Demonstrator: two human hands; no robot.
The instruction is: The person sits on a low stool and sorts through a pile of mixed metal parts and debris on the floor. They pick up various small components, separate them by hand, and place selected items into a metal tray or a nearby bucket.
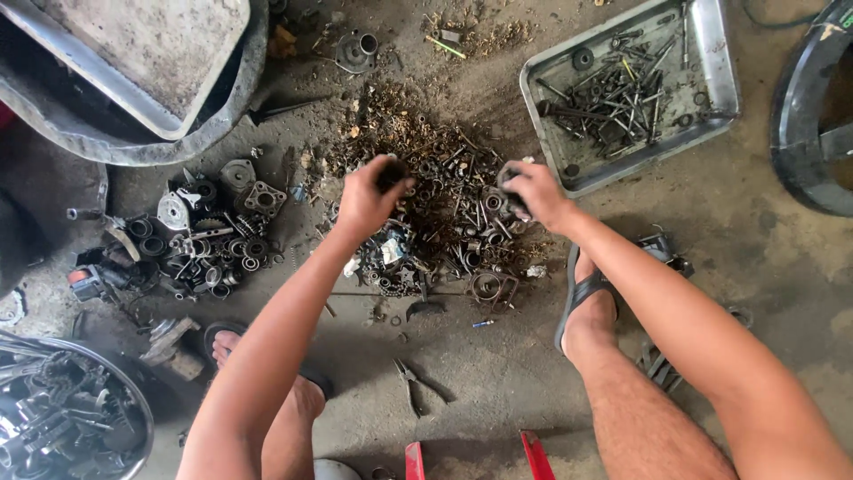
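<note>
Left hand (369, 197) is pinched shut on a small dark part (392, 172); right hand (533, 191) is clamped on a dark metal piece (509, 184). Both are lifted just over the scrap heap (440, 213) on the concrete floor (498, 373): rusty nuts, washers, bearings, greasy and gritty. Beyond it, a dented steel tray (720, 62) keeps bolts together; rings and housings (209, 236) lie grouped at left. Pliers (410, 380) lie near the feet.

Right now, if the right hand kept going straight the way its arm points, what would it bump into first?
Probably the heap of rusty nuts and bolts on the floor; the right hand already hovers at its edge, holding a dark part. Depth is hard to judge.
</note>
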